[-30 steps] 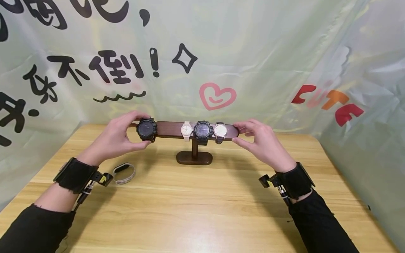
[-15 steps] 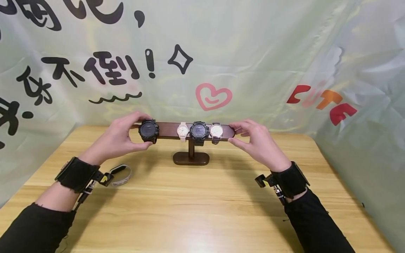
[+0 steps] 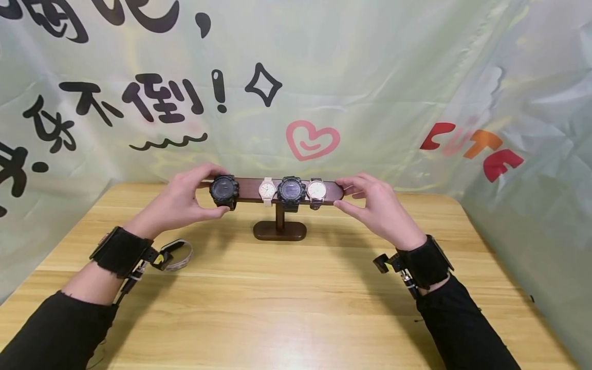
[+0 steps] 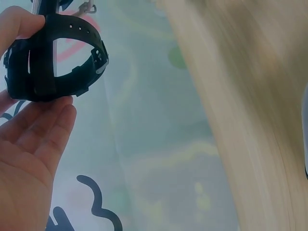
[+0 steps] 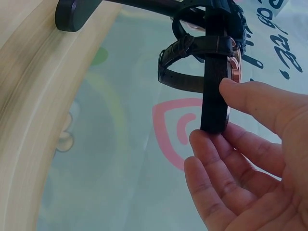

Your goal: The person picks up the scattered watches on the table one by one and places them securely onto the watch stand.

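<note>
A dark brown watch stand's bar (image 3: 250,189) runs crosswise above its oval base (image 3: 279,231). My left hand (image 3: 173,204) pinches a chunky black watch (image 3: 224,190) near the bar's left end, thumb below and fingers above. In the left wrist view, that watch's buckled strap (image 4: 73,83) loops around the bar. At the bar's other end, my right hand (image 3: 380,208) holds the tip between thumb and fingers. Between the hands, a white watch (image 3: 266,189), another black watch (image 3: 291,191) and a watch with a rose-gold case (image 3: 316,189) sit side by side on the bar.
A grey fitness band (image 3: 181,259) lies on the wooden table (image 3: 287,303) near my left wrist, partly behind the wrist camera. A pale cloth backdrop (image 3: 388,103) with lettering and a pink heart stands right behind the table.
The chunky black watch has slid right along the bar with my left hand, closer to the white watch. My right hand stays at the bar's end. The head view shifted slightly.
</note>
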